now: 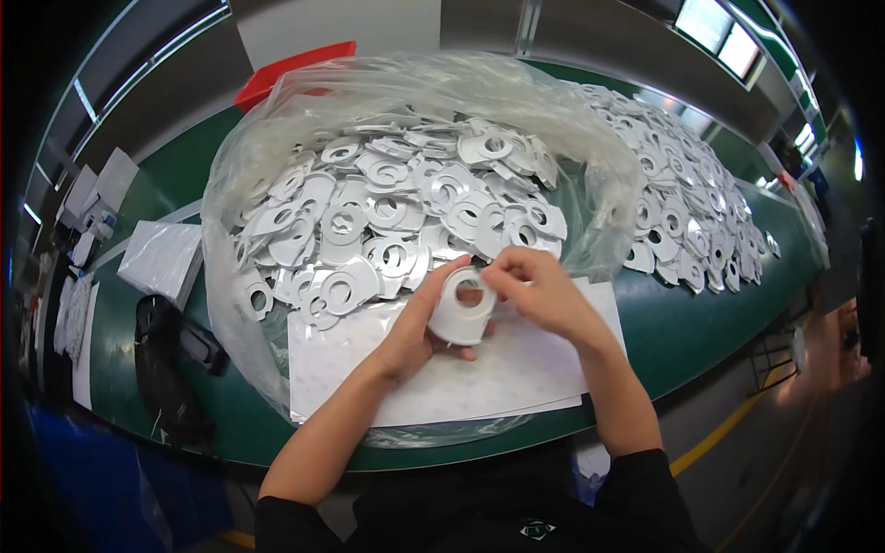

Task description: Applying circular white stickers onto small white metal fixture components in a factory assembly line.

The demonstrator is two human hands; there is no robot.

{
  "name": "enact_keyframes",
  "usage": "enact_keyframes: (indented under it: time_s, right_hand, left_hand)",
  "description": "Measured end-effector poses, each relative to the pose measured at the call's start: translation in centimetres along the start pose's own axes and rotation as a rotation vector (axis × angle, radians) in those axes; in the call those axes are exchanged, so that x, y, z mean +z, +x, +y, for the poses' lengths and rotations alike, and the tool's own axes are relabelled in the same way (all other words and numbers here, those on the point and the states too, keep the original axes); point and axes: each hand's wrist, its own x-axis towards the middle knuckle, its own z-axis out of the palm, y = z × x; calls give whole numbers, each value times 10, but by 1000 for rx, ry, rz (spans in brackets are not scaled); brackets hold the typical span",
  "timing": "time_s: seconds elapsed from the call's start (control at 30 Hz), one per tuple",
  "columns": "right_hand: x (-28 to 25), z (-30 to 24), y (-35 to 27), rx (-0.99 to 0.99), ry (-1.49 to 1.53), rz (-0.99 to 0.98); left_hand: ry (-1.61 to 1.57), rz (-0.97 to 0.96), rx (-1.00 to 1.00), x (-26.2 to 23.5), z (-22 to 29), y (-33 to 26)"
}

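Note:
A white plastic plate with a round hole (458,322) is held above the white sheets, tilted up. My left hand (419,324) grips it from the left and beneath, fingertips showing under its lower edge. At its upper right edge, my right hand (535,288) is closed in a pinch; whether it grips the rim or something small there, I cannot make out. Just beyond both hands, a heap of similar white plates (387,207) lies in a large open clear plastic bag (226,240). White sheets (355,378) lie under my hands.
A second heap of white plates (687,198) spreads on the green table (710,323) to the right. A red bin (295,69) stands behind the bag. On the left are a stack of white sheets (161,253) and a black bundle (164,369).

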Motion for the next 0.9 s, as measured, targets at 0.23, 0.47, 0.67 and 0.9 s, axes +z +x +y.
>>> enact_keyframes:
  time_s: [0.23, 0.47, 0.67, 0.9]
  right_hand:
    - [-102, 5, 4, -265, 878, 709]
    - [-62, -12, 0, -249, 346, 645]
    - [16, -24, -15, -341, -407, -143]
    - [37, -30, -33, -393, -559, -601]
  left_hand:
    - [1192, 484, 427, -17, 54, -21]
    - [1796, 798, 258, -44, 55, -45]
    - [1611, 810, 152, -38, 60, -41]
    - [1718, 986, 1107, -27, 70, -25]
